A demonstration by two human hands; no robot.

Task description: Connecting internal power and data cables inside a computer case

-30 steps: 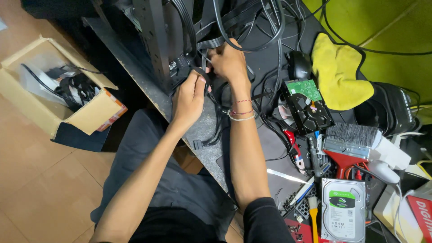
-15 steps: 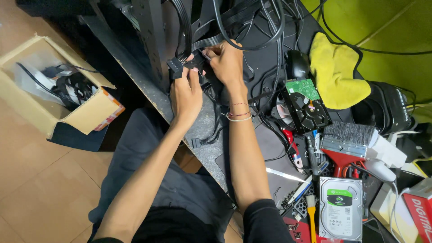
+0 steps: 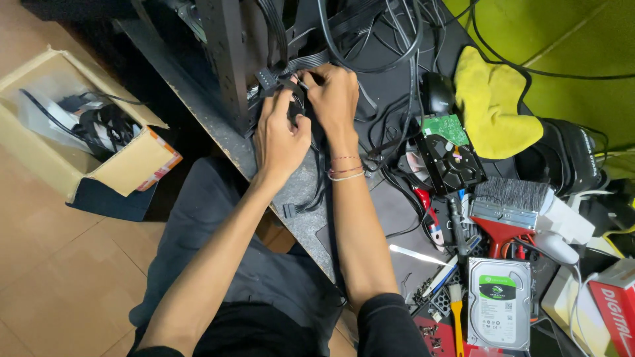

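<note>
A dark workbench (image 3: 370,218) runs diagonally through the view, its grey speckled edge nearest the seated person, whose dark trousers fill the space below it. At the bench's far end stands a black computer case (image 3: 225,59), open toward the hands, with a tangle of black cables (image 3: 390,39) looping out of it across the bench. On the tiled floor to the left sits an open cardboard box (image 3: 126,165) holding more dark cables and clear plastic. Toward the right of the bench lies a crumpled yellow cloth (image 3: 493,99), touching a black computer mouse (image 3: 436,92) at its left edge. Below the mouse rests a bare hard drive (image 3: 450,158) with its green circuit board showing, and beside that a brush (image 3: 512,201) with dark bristles and a red handle. Near the bottom right lies a second hard drive (image 3: 497,304), silver with a green-and-white label, just right of a yellow-handled screwdriver (image 3: 456,324) and a scatter of small screws. Both hands meet just in front of the case, close together and touching. The left hand (image 3: 281,135) is curled, thumb and fingers pinching a black cable connector (image 3: 268,79) at the case's edge. The right hand (image 3: 334,96), thin bracelets on its wrist, is closed around the flat grey ribbon-like part of the same cable bundle just beside the connector, its fingertips hidden against the left hand. The connector sits between the two hands and the case frame, held above the bench edge.
</note>
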